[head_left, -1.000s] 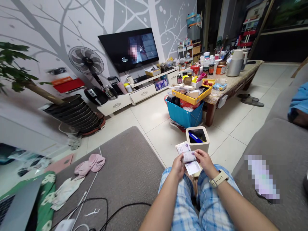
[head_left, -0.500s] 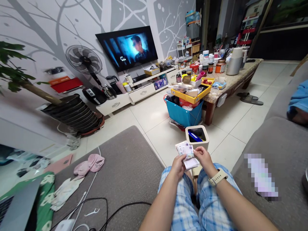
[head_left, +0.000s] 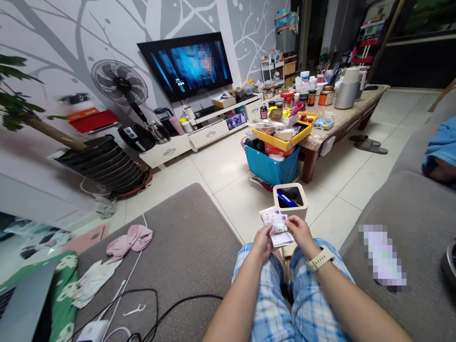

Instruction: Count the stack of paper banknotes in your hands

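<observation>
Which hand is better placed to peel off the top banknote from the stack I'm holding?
Probably the right hand: its fingertips rest on the top note of the banknotes, free to slide it off, while the left hand clamps the stack from below in a steady grip.

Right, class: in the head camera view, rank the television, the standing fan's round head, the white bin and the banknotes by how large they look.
1. television
2. fan head
3. white bin
4. banknotes

The bin and banknotes look nearly alike, and both sit far nearer the camera, so their order is unsure.
</observation>
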The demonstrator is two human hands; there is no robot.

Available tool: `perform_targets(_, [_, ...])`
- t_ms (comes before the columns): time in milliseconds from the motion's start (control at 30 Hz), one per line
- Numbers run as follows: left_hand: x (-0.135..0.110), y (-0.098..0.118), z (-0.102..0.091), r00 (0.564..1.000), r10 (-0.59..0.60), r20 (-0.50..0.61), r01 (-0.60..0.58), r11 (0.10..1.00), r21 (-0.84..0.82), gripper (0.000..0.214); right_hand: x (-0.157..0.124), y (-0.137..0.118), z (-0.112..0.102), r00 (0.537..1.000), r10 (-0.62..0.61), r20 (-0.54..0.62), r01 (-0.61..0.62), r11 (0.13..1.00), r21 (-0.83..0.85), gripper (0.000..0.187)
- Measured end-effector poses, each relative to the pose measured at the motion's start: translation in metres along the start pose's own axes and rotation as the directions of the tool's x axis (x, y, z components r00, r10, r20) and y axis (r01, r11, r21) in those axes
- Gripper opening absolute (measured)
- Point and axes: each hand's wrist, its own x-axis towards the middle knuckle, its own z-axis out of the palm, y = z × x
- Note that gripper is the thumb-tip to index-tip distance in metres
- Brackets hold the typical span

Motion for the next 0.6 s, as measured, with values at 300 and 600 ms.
perform_targets(300, [0.001, 0.007, 0.006, 0.998, -0.059, 0.012, 0.06, 0.995, -0.075, 0.03, -0.005, -0.013, 0.001, 0.997, 0.044, 0.066, -0.048, 0.997, 0.064, 0.035])
perform_targets(600, [0.003, 0.004, 0.005, 0.998, -0.07, 0.009, 0.07, 0.996, -0.056, 0.036, -0.006, -0.019, 0.002, 0.993, 0.072, 0.097, -0.072, 0.997, -0.003, 0.038])
